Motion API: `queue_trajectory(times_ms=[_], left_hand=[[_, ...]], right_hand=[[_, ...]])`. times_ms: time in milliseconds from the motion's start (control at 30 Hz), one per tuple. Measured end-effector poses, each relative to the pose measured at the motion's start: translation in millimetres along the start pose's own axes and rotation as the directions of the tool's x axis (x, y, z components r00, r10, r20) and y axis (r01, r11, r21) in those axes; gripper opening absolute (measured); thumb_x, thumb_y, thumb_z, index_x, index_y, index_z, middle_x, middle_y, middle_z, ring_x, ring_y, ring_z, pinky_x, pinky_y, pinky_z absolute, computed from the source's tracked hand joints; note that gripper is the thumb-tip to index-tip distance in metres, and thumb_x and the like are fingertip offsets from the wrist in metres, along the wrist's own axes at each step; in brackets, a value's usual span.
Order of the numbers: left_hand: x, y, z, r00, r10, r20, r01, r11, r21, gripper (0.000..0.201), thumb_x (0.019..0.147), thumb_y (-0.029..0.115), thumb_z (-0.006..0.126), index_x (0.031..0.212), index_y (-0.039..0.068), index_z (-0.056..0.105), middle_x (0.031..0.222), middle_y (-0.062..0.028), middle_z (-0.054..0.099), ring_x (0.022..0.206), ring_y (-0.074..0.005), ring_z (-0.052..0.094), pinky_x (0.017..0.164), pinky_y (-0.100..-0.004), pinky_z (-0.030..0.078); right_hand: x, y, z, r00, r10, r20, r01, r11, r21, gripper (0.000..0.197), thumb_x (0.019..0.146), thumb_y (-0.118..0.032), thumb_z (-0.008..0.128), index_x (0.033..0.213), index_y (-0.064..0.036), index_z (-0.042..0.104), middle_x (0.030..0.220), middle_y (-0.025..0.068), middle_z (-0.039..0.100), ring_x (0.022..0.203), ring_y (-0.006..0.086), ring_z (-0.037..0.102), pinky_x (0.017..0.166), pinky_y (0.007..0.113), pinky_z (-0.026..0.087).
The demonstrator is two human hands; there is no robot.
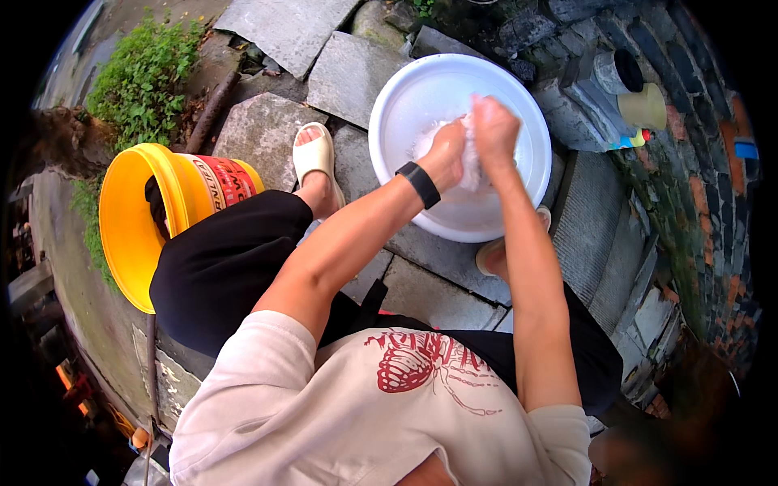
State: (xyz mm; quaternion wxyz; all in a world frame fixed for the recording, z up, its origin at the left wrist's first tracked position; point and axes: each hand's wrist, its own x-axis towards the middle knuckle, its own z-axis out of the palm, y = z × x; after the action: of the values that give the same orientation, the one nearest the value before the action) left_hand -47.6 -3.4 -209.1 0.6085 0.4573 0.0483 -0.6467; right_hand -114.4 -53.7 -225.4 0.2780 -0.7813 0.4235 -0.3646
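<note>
In the head view, a round white basin (pixel 395 113) stands on the paving in front of me, with whitish suds or wet fabric low inside it. Above its middle, both of my hands clasp a wet, pale cloth (pixel 470 166). My left hand (pixel 445 151), with a black band at the wrist, is closed round the cloth's left side. Pressed close beside it, my right hand (pixel 495 130) grips the cloth from the right, its fingers slightly blurred. Most of the bunched cloth is hidden between the hands.
A yellow bucket (pixel 182 194) with dark fabric inside leans beside my left knee. Uneven stone slabs (pixel 267 130) lie underfoot. Green plants (pixel 146 81) grow at the far left. To the right are a grey container (pixel 612 73), a beige cup (pixel 640 107) and a brick wall (pixel 701 219).
</note>
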Motion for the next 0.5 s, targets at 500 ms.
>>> queue_trajectory(times_ms=[500], left_hand=[[12.1, 33.4, -32.4, 0.762, 0.002, 0.648, -0.548, -0.531, 0.647, 0.049, 0.069, 0.034, 0.071, 0.106, 0.004, 0.057, 0.096, -0.0233, 0.059, 0.089, -0.0361, 0.058, 0.076, -0.0386, 0.047]], right_hand=[[40.2, 48.0, -84.5, 0.873, 0.378, 0.31, -0.475, 0.805, 0.356, 0.035, 0.073, -0.031, 0.07, 0.088, 0.0005, 0.064, 0.081, 0.0071, 0.063, 0.073, 0.016, 0.058, 0.066, 0.029, 0.046]])
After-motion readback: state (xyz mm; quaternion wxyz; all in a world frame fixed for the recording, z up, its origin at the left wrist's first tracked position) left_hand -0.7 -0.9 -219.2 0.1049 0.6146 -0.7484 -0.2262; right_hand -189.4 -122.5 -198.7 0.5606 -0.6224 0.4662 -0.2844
